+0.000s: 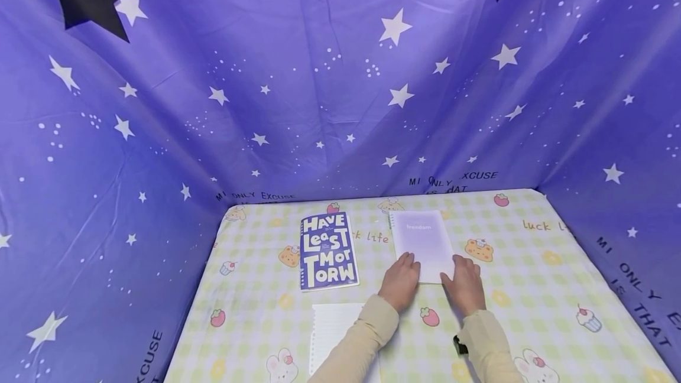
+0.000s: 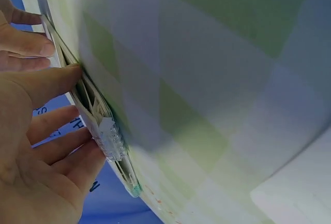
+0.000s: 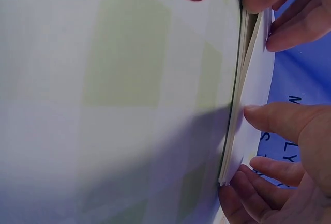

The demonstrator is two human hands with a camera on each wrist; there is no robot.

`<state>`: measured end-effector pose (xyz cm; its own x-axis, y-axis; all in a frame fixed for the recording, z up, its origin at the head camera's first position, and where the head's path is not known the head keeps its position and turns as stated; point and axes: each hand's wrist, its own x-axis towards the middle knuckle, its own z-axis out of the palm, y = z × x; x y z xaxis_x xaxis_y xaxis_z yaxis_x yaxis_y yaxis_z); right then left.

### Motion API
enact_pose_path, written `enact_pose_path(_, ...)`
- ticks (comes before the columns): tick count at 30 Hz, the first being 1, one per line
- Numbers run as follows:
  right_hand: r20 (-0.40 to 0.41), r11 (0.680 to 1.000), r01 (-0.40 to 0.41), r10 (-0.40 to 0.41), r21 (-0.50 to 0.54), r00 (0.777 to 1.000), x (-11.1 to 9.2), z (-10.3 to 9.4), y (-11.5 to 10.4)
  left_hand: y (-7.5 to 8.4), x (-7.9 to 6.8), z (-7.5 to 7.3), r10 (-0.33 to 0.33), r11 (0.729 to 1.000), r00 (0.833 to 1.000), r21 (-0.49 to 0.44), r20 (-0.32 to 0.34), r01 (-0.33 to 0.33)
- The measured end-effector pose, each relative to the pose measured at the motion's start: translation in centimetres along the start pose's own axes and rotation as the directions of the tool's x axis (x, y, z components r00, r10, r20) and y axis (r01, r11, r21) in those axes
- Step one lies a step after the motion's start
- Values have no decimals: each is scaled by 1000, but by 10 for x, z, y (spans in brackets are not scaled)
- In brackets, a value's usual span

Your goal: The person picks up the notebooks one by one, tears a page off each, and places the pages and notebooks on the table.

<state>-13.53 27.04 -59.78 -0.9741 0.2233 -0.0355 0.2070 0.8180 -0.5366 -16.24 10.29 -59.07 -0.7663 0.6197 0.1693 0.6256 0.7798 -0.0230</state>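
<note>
A purple spiral notebook (image 1: 422,241) with "freedom" on its cover lies on the table. At its lower left corner, my left hand (image 1: 401,281) holds it, fingers over the cover and thumb against the bottom page edges. The right hand (image 1: 466,283) grips the lower right corner, its thumb at the bottom edge and its fingers along the side. Seen from the left wrist, the notebook (image 2: 85,100) shows a narrow gap between its pages near the left thumb. In the right wrist view the cover side (image 3: 253,94) bows slightly away from the pages.
A blue notebook (image 1: 328,250) with large white lettering lies to the left. Nearer, a white lined sheet (image 1: 332,327) with a perforated edge is partly under the left forearm. A checked cloth (image 1: 255,312) covers the table; purple star-patterned curtains (image 1: 319,105) enclose it.
</note>
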Motion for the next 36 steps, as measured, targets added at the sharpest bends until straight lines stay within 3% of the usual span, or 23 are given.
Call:
enact_pose_path(5, 3, 1000, -6, 6, -6, 1000, 0, -1, -1, 1, 1, 5, -4, 1000, 999, 20, 43, 3)
enact_pose_path(13, 2, 1000, -1, 1, 0, 1000, 0, -2, 0, 4, -1, 7, 76, 983, 996, 166, 36, -80)
enact_pose_path(18, -6, 1000, 7, -7, -3, 1000, 1, -1, 1, 4, 0, 7, 102, 972, 994, 208, 36, -108)
enact_pose_path(26, -9, 1000, -1, 1, 23, 1000, 0, -1, 2, 6, 1, 7, 89, 968, 996, 236, -7, -85)
enact_pose_path(32, -12, 999, -31, 31, 39, 999, 1, 0, 3, 10, 2, 11, 87, 951, 996, 297, 27, -91)
enact_pose_path(36, -11, 998, -45, 46, 38, 999, 1, 1, 4, 11, 3, 15, 74, 953, 997, 294, -1, -71)
